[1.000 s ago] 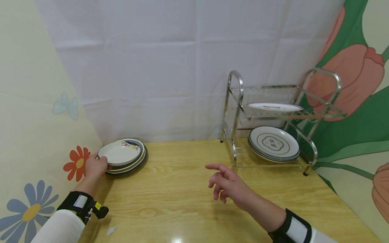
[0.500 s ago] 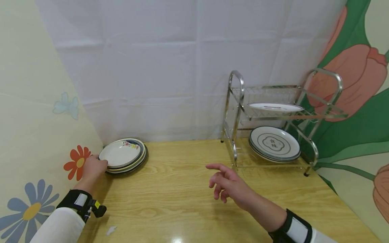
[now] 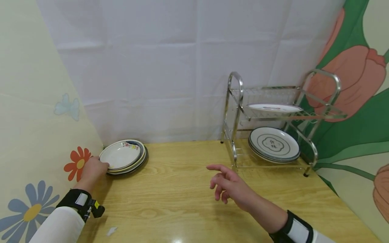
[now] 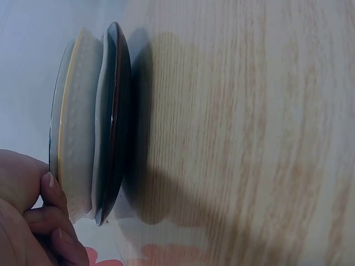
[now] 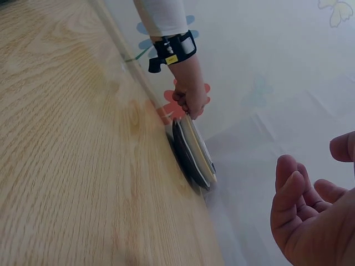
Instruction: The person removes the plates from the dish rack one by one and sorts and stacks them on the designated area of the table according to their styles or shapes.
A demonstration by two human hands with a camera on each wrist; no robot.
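At the table's far left sits a stack of several plates, the topmost a white plate [image 3: 120, 155] with small flowers on its rim. My left hand [image 3: 93, 169] pinches the near-left rim of this top plate. The left wrist view shows curled fingers [image 4: 55, 221] against the side of the stack, by a yellow-rimmed plate [image 4: 77, 127]; a dark plate [image 4: 119, 122] lies at the bottom. My right hand [image 3: 226, 184] hovers over the middle of the table, holding nothing, its fingers loosely bent.
A two-tier metal dish rack [image 3: 237, 118] stands at the right. On its lower tier lie several stacked plates [image 3: 273, 145]; one white plate [image 3: 273, 108] lies on the upper tier. A small white scrap [image 3: 111, 231] is on the wooden table [image 3: 170, 199] near its front.
The raised top plate has come down onto the stack and lies flatter, the left hand keeping hold of its rim. My right hand has hardly moved.
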